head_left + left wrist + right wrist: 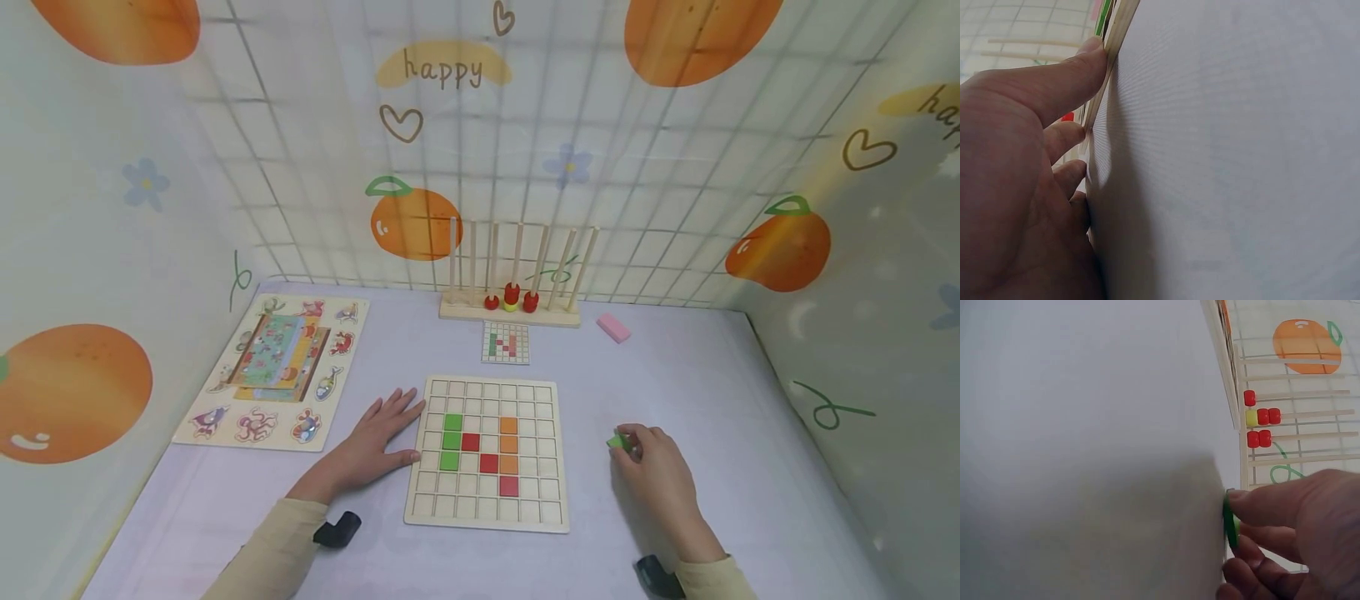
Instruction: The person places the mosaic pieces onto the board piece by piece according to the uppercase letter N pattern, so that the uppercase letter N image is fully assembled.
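Observation:
A square wooden grid board (455, 505) lies flat on the table, with three green tiles (452, 442), three red tiles (488, 462) and three orange tiles (508, 444) in its cells. My left hand (375, 444) rests at the board's left edge, fingers spread; in the left wrist view its thumb (1079, 78) touches the board's side. To the right of the board, my right hand (660, 467) pinches a green tile (1230, 522) between thumb and fingers, close to the tabletop. A second green patch shows behind that tile; I cannot tell whether it is another tile.
Behind the board lies a small pattern card (506, 342) with a coloured grid. Farther back stands a wooden peg rack (510, 312) with red and yellow beads. A pink block (613, 327) lies at the back right, a sea-animal puzzle board (300, 437) at the left.

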Demonstrator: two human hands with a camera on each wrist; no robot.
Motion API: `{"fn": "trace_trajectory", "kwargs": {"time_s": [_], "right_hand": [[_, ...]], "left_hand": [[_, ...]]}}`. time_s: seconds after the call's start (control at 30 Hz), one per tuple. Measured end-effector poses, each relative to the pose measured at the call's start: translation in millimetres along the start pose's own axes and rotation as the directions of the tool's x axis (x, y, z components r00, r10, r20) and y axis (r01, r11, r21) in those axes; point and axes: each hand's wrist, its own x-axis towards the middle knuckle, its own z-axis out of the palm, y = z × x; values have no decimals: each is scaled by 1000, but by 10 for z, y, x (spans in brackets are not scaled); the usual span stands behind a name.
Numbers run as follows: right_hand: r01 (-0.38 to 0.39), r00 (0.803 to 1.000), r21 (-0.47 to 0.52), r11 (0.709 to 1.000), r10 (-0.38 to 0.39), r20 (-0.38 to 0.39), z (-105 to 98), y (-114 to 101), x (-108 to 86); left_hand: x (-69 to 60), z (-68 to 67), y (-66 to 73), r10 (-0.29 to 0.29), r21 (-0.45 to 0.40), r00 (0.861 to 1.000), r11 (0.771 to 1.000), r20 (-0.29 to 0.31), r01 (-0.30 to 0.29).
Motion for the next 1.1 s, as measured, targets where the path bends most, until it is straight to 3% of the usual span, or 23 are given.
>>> {"fn": "trace_trajectory", "kwargs": {"time_s": [0.47,0.67,1.1], "right_hand": [[44,999,30,999,-45,18,-33,-12,-2],[65,998,69,995,-64,-11,-38,5,-4],[57,998,158,986,-55,-17,-27,-51,-14]], "left_hand": [[10,5,9,4,-3,1000,1000,-9,-4],[11,8,7,9,-4,1000,1000,-10,-9],[9,1,20,-1,-2,1000,1000,-4,1]]}}
